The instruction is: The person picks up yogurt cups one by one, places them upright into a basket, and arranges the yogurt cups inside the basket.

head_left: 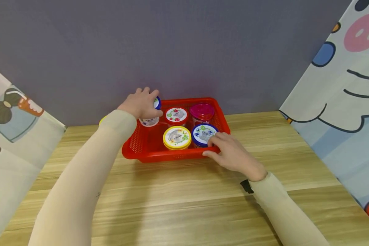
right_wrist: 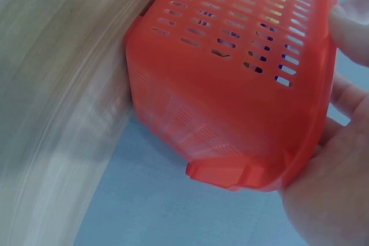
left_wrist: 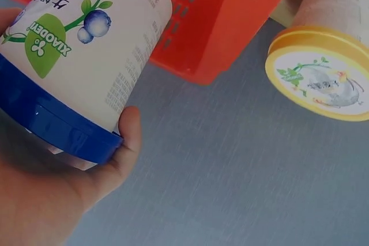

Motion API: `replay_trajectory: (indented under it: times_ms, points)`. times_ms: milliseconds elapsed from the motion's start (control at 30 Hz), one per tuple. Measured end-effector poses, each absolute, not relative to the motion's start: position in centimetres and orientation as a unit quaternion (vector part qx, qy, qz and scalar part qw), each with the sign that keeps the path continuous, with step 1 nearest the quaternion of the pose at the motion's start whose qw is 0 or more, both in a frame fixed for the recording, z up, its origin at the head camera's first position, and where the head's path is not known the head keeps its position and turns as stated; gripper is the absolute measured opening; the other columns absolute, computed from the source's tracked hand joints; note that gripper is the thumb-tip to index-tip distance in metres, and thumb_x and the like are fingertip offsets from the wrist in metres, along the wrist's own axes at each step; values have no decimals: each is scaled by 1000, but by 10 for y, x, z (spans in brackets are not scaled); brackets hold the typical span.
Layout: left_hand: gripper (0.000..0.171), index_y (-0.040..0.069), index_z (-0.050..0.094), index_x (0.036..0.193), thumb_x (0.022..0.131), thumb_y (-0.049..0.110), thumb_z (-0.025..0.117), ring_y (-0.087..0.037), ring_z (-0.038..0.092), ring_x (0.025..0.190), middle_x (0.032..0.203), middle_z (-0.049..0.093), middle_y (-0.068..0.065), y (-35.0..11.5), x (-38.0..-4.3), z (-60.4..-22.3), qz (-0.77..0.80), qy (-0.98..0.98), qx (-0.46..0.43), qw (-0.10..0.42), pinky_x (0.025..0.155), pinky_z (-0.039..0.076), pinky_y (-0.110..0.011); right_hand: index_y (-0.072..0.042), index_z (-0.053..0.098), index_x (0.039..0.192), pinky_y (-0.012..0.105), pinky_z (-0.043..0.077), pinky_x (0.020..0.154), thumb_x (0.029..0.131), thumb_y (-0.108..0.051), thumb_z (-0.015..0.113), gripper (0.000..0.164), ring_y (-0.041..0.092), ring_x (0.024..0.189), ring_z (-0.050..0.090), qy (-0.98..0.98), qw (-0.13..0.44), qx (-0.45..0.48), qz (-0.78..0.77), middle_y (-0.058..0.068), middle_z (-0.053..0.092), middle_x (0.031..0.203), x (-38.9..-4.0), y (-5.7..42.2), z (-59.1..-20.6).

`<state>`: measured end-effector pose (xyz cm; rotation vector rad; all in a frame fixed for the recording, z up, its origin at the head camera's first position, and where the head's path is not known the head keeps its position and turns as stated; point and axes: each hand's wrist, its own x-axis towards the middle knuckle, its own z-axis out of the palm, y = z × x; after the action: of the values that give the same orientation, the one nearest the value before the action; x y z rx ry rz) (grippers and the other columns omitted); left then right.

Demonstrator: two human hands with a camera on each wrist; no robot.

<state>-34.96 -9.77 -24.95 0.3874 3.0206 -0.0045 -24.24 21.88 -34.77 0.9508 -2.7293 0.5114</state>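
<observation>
My left hand (head_left: 140, 103) holds a white paper cup with a blue lid and blueberry print (left_wrist: 86, 44) by its lid, at the back left corner of a red plastic basket (head_left: 160, 158). In the head view the hand covers part of that cup. My right hand (head_left: 235, 155) grips the basket's front rim near its right corner, thumb outside. Inside the basket are a red-lidded cup (head_left: 176, 115), a magenta-lidded container (head_left: 202, 112), a yellow-lidded cup (head_left: 177, 137) and another blue-lidded cup (head_left: 204, 134), close to the right fingers.
Left of the basket, another yellow-lidded cup (left_wrist: 323, 79) stands outside it, mostly hidden behind the left sleeve in the head view. A grey panel (head_left: 184, 51) rises behind the wooden table (head_left: 178, 205). Cartoon-printed cloths hang at both sides.
</observation>
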Motion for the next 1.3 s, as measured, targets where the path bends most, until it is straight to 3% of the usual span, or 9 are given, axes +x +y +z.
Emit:
replay_trajectory:
  times_ms: [933,1300]
  points:
    - [88,14,21,161,92,50,62,-46,27,140,159,25,-24,-96,-373,-291,24,991,94,88,113,29,-66,-14,62,97,39,45,79,93,-40,73,29,19,84,51,-922,105,329,174,-1,56,91,-246,219,-351]
    - [88,15,22,160,90,51,63,-44,31,138,156,28,-23,-92,-375,-299,45,992,89,81,108,35,-67,-14,62,97,38,44,78,93,-40,73,29,18,82,50,-921,105,332,173,-1,55,90,-246,220,-349]
